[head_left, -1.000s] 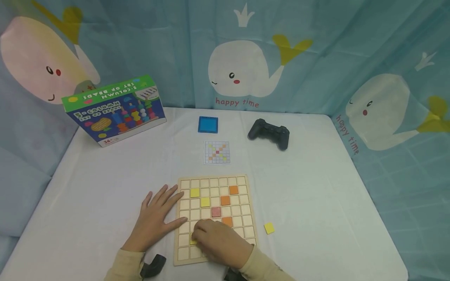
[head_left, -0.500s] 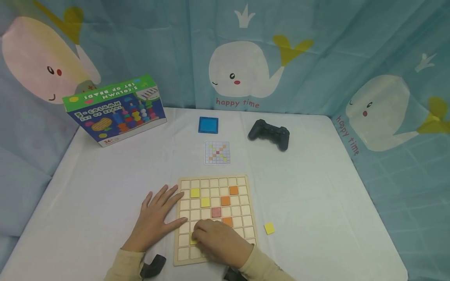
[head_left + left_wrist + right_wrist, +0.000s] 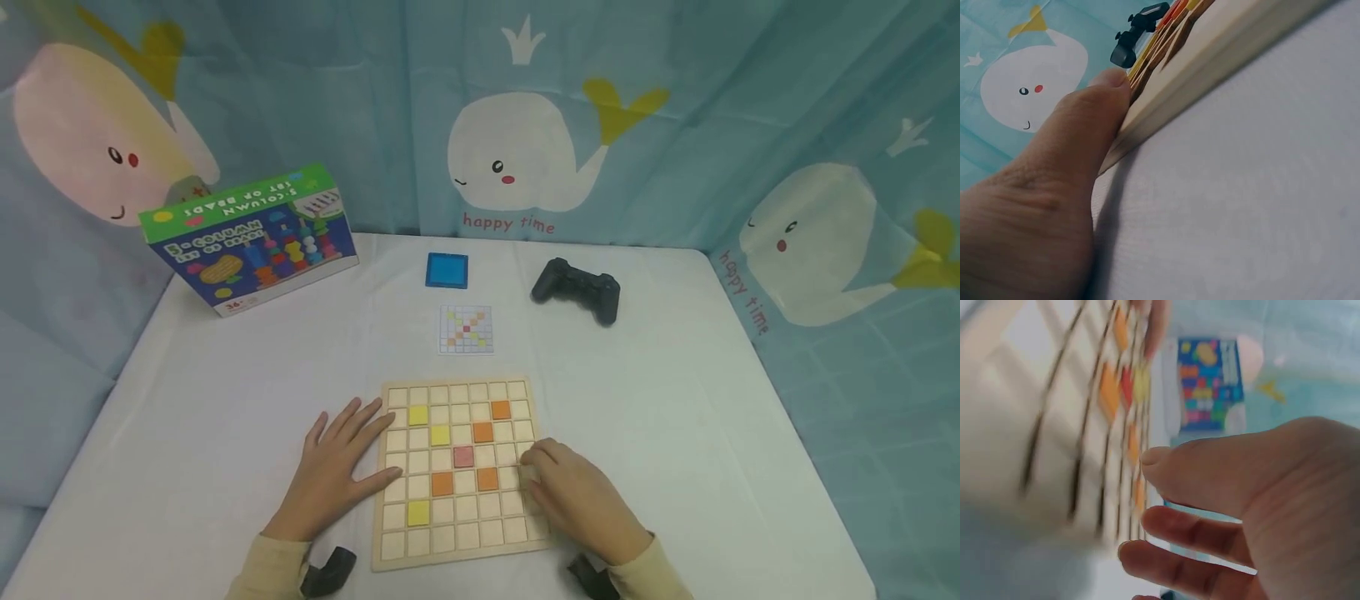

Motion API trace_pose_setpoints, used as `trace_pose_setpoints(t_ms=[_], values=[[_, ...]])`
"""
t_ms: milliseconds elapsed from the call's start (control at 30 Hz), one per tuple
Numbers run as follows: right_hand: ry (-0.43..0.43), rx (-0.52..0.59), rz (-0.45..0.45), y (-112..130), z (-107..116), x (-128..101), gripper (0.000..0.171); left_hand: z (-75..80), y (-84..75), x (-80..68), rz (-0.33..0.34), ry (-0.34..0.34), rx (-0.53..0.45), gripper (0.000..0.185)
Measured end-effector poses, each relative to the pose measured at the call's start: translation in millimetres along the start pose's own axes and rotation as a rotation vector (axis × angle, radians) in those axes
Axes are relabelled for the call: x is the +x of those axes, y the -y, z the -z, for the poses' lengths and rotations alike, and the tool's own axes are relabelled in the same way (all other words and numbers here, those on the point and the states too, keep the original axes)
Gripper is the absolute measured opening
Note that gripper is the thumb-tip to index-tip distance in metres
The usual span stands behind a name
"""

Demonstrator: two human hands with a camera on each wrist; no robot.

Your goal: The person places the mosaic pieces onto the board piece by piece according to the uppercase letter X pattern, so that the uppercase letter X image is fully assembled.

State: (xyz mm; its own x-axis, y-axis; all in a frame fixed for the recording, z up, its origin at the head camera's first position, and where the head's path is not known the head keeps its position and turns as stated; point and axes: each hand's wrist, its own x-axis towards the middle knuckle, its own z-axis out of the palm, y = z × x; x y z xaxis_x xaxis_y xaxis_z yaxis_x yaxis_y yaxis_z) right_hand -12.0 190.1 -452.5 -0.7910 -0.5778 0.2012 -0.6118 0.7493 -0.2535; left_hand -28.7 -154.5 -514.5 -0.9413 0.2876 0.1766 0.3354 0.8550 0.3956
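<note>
A wooden grid board (image 3: 480,533) lies on the table, with yellow, orange and red square tiles in some cells. My left hand (image 3: 330,467) rests spread at its left side, fingertips and thumb over the edge; the left wrist view shows the thumb (image 3: 1079,125) along the rim. Over the board's right edge hovers my right hand (image 3: 581,496), its thumb and fingers apart with nothing between them in the right wrist view. At the lower left of the grid sit a yellow tile (image 3: 418,513) and, diagonally above it, an orange tile (image 3: 442,483). The red tile (image 3: 463,457) is mid-board.
Behind the board lies a printed pattern card (image 3: 466,329), with a small blue tray (image 3: 447,271) beyond it. A black game controller (image 3: 576,290) is at the back right. The bead set box (image 3: 255,246) stands at the back left, before a whale-print curtain.
My right hand has left the yellow tile at the lower left and moved right to the board's edge, now covering where a loose yellow tile lay. The left hand stays put.
</note>
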Motion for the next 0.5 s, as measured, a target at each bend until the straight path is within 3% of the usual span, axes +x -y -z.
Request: trace_pose_setpoints(t_ms=[233, 500], values=[[0.093, -0.052, -0.246, -15.8, 2.8, -40.2, 0.029, 0.2, -0.6, -2.5, 0.003, -0.007, -0.006, 0.078], [0.104, -0.035, -0.344, -17.1, 6.1, -53.0, 0.032, -0.2, -1.3, -0.4, 0.001, -0.011, 0.002, 0.078]])
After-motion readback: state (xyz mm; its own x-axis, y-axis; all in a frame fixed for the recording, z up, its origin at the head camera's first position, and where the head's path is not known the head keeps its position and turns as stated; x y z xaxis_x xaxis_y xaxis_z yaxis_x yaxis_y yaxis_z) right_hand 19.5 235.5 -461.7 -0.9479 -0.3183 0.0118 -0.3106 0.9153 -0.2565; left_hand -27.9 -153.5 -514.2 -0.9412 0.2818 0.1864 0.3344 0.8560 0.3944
